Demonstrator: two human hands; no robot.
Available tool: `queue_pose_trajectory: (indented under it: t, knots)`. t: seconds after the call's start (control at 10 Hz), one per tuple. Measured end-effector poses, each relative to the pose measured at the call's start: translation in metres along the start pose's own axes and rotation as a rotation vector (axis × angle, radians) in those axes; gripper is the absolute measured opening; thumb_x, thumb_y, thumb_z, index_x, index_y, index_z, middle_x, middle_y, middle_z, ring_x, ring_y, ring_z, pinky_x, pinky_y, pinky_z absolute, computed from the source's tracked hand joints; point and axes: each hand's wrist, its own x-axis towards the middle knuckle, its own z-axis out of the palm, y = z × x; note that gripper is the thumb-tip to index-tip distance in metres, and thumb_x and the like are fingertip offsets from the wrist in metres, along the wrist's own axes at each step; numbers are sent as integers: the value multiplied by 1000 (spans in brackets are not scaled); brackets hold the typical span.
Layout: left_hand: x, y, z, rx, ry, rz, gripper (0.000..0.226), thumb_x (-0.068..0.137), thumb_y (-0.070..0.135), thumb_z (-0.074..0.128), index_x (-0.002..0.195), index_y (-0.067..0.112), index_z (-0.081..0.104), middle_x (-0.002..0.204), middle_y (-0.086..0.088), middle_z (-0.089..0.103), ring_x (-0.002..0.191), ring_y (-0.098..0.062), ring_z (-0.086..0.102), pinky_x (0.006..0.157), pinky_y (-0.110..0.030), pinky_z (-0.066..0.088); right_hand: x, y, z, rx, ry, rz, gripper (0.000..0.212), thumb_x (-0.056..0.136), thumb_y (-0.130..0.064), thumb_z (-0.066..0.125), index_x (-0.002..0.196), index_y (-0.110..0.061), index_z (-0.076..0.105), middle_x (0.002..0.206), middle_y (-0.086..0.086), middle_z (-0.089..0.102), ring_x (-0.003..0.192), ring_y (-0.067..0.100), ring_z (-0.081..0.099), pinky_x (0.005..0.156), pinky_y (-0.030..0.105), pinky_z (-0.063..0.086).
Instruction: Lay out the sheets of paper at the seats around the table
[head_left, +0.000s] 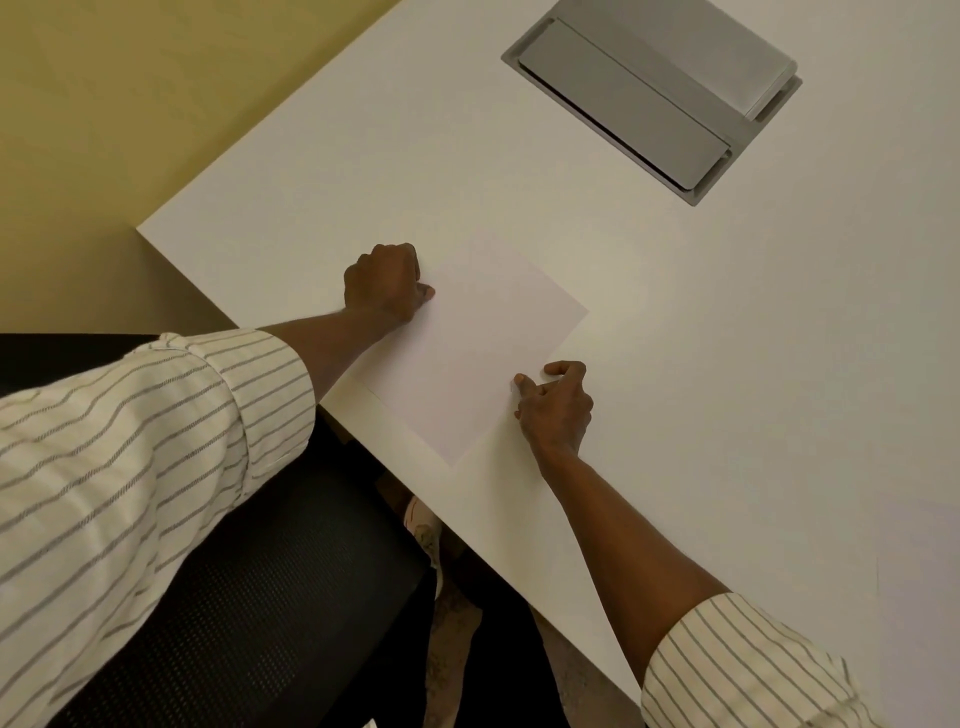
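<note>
A single white sheet of paper (470, 353) lies flat on the white table (727, 364), close to the table's near edge and corner. My left hand (387, 283) pinches the sheet's left edge with curled fingers. At the sheet's right corner, my right hand (556, 405) grips the paper between thumb and fingers. Both forearms reach in from striped rolled-up sleeves.
A grey flip-lid cable box (652, 96) is set into the table top at the far right. A black mesh chair (270, 587) stands below the table edge, under my left arm. A yellowish wall (130, 93) is behind the table corner.
</note>
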Motion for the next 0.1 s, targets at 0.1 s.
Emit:
queue_pose_trajectory:
  t: [0.1]
  knots:
    - [-11, 9, -6, 19, -7, 12, 29, 95, 43, 74, 100, 15, 73, 108, -13, 75, 102, -40, 71, 86, -41, 55, -6, 6, -2, -3, -16, 6, 35, 97, -45, 72, 119, -27, 53, 91, 7, 77, 93, 26, 72, 85, 38, 53]
